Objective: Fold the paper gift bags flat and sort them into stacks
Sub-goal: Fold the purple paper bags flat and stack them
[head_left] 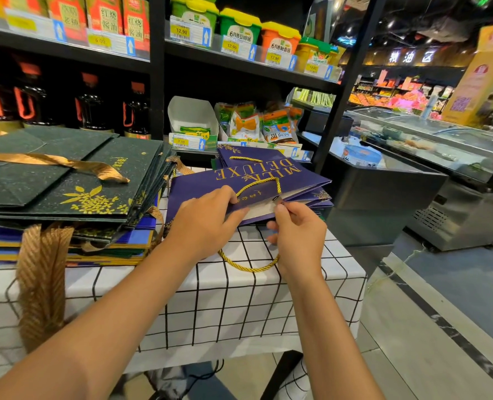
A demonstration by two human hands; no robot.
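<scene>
Nearest me, two bare forearms reach over the counter [239, 298], its white cloth crossed by black grid lines. The left hand [202, 223] lies on the near end of the purple gift bag [248, 183], thumb tucked under its open mouth edge and fingers curled over the top. The right hand [297, 235] pinches the same edge just beside the cord anchor, fingers closed small around it. One gold cord handle [248, 264] dangles over the counter's front; a second loops on top of the bag. I'd judge the step is pressing the mouth shut: both hands should draw the two lips level, tuck the side gussets inward, then smooth toward the far end so the handles lie flat. The bag rests on more purple ones, a stack whose count I cannot tell. To the left sits one taller pile, dark green bags [66, 174] with a gold ribbon over blue ones, several deep. Beyond stand four dark bottles [88, 105] on a shelf.
</scene>
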